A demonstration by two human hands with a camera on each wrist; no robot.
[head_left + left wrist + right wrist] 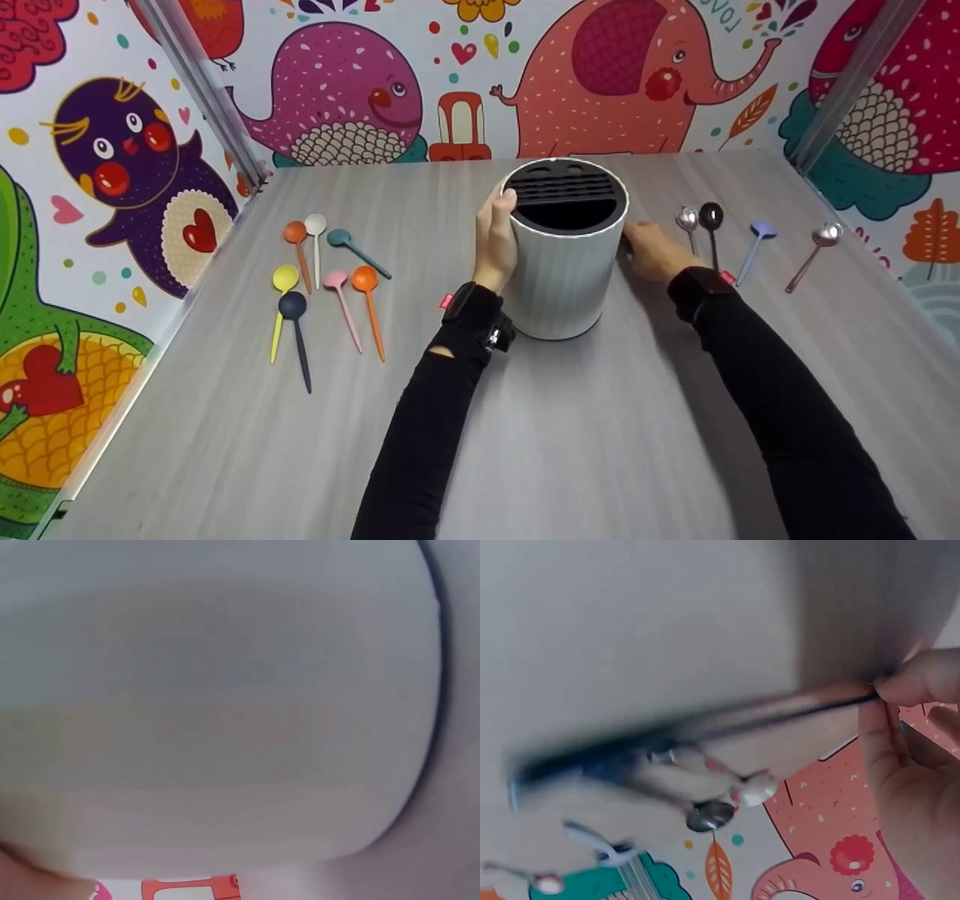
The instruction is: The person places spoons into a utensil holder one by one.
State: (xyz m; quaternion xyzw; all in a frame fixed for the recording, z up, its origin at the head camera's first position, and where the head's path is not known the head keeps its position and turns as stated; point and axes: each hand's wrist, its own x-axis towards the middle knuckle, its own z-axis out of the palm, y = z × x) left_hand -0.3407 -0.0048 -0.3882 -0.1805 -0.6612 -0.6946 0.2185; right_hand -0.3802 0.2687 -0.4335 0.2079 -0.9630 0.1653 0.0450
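Observation:
A grey-white cylindrical utensil holder (559,281) with a black slotted top stands upright in the middle of the table. My left hand (495,240) holds its left side, the thumb up near the rim. Its pale wall (225,705) fills most of the left wrist view. Low beside the holder's right side, my right hand (656,251) pinches one end of a long, thin dark utensil (802,714) between thumb and fingertips. That utensil is blurred in the right wrist view and hidden in the head view; I cannot tell its kind.
On the right lie a silver spoon (686,219), a black spoon (710,217), a light blue spoon (763,229) and a silver spoon with a reddish handle (827,234). Several coloured spoons, among them an orange spoon (365,279) and a navy spoon (293,305), lie left.

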